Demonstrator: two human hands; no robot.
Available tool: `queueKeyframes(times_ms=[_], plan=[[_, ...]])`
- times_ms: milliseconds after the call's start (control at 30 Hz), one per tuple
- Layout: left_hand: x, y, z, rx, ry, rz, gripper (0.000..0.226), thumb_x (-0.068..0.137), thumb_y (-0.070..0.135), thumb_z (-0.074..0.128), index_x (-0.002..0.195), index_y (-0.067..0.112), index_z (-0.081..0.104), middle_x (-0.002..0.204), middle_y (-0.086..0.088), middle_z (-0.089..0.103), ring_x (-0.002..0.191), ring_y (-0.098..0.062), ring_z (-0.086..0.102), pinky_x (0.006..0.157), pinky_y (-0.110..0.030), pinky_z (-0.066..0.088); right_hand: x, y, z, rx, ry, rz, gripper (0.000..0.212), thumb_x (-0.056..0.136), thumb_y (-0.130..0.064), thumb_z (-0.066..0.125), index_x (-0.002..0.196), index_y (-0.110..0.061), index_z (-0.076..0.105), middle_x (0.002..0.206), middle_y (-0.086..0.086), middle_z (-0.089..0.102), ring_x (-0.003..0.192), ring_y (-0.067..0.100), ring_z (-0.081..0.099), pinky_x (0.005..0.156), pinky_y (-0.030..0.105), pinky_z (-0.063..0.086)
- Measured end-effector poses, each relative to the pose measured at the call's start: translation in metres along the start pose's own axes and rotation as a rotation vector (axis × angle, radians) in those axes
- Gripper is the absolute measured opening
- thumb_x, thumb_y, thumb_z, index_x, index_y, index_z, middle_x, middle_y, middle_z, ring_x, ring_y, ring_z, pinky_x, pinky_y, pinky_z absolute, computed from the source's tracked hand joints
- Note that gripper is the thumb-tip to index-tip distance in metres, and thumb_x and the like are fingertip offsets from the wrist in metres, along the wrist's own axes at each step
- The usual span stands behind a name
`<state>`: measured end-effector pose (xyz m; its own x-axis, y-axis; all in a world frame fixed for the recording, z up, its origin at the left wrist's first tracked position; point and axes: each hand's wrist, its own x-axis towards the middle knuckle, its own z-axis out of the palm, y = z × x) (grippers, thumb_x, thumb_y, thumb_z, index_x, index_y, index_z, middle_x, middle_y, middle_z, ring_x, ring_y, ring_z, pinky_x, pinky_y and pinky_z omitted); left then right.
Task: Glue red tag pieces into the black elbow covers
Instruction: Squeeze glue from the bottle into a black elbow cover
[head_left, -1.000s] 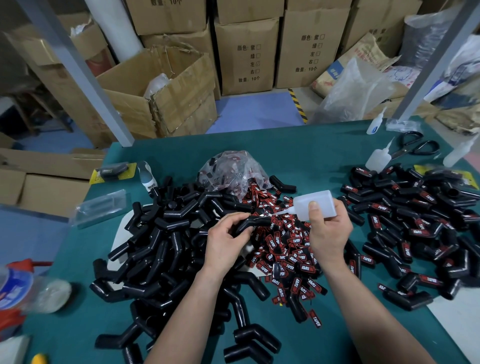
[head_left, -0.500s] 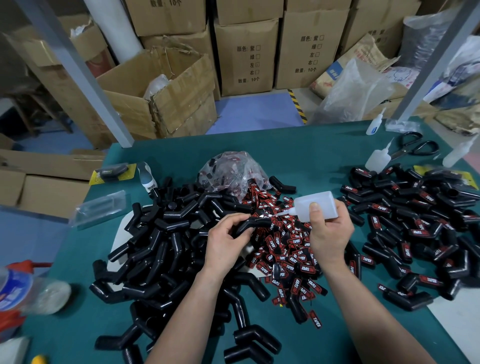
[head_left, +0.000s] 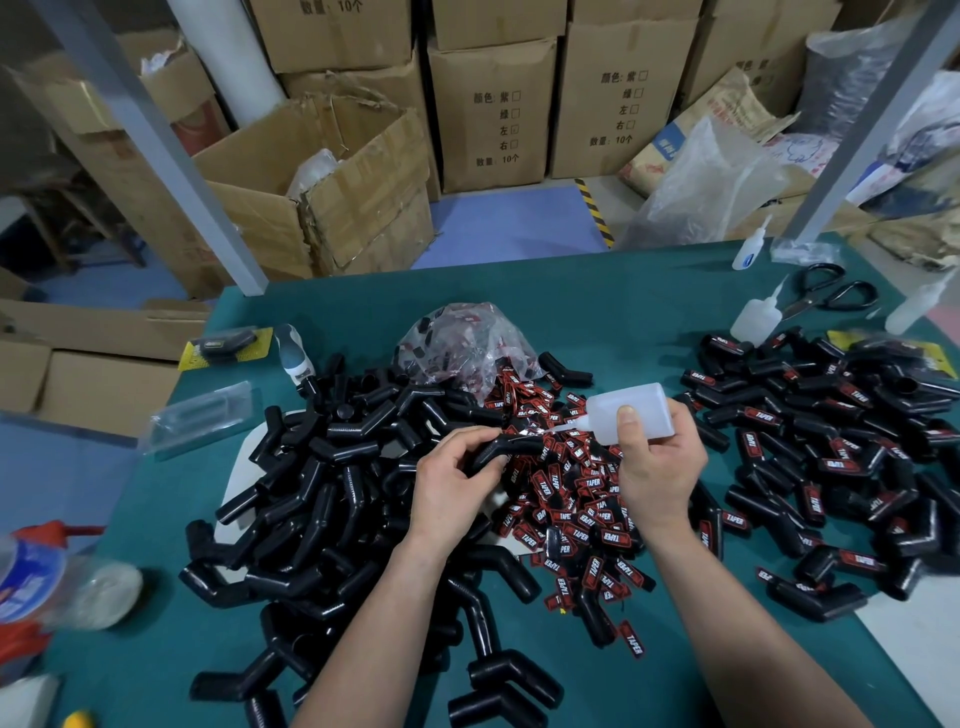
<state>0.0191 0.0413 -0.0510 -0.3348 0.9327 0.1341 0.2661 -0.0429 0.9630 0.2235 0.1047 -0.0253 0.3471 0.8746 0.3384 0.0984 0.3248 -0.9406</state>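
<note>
We see the left hand (head_left: 457, 483) curled round one black elbow cover (head_left: 491, 451), gripping it just above the middle of the green worktop (head_left: 597, 312) with its bend turned upward. The right hand (head_left: 657, 462) grips a translucent glue bottle (head_left: 631, 413), thumb pressed on its side, and the nozzle points left at the right end of the held cover; we cannot tell whether the tip touches it. Beneath and between both hands lies a heap of red tag pieces (head_left: 571, 514) printed with white letters, spilling toward us from a crumpled plastic bag (head_left: 457, 343) farther back. To the left we find a large pile of plain black covers (head_left: 322, 499). To the right, well apart from it, sits a second pile of covers (head_left: 831, 457), many showing red tags. At the far right lie black scissors (head_left: 831, 293) and a spare bottle (head_left: 756, 322).
</note>
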Motion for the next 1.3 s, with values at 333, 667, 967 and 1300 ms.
queueKeyframes(times_ms=[333,667,967,1300], plan=[[0.0002,0.0,0.0005,0.005,0.006,0.01,0.056,0.086,0.009,0.082,0.105,0.06,0.071,0.115,0.025,0.072,0.114,-0.001,0.067,0.103,-0.024,0.052,-0.0006,-0.0017,-0.0002,0.01,-0.016,0.004,0.017,0.082,-0.047,0.066,0.091,-0.033,0.061,0.078,-0.013,0.065,0.068,0.0,0.062,0.059,0.015,0.049],[0.0017,-0.0028,0.0007,0.003,0.0,0.028,0.051,0.085,0.009,0.082,0.106,0.054,0.074,0.115,0.022,0.072,0.113,-0.004,0.068,0.102,-0.018,0.049,-0.0022,-0.0049,0.0006,0.019,-0.016,0.018,0.026,0.081,-0.045,0.065,0.095,-0.024,0.061,0.082,-0.01,0.063,0.069,-0.006,0.061,0.061,0.009,0.046],[0.0015,-0.0032,0.0002,0.014,0.005,0.013,0.046,0.086,0.01,0.082,0.106,0.051,0.075,0.114,0.022,0.072,0.112,-0.003,0.068,0.097,-0.014,0.05,-0.0029,-0.0067,0.0004,-0.011,-0.013,0.016,0.021,0.081,-0.047,0.064,0.092,-0.03,0.059,0.082,-0.011,0.063,0.069,-0.004,0.061,0.06,0.011,0.047],[0.0015,-0.0043,0.0001,0.04,0.005,-0.002,0.032,0.087,0.013,0.081,0.112,0.033,0.079,0.114,0.021,0.071,0.112,-0.003,0.068,0.093,-0.01,0.048,-0.0031,-0.0061,0.0,-0.005,-0.022,0.023,0.02,0.08,-0.047,0.065,0.092,-0.032,0.059,0.081,-0.009,0.063,0.068,-0.003,0.06,0.06,0.013,0.048]])
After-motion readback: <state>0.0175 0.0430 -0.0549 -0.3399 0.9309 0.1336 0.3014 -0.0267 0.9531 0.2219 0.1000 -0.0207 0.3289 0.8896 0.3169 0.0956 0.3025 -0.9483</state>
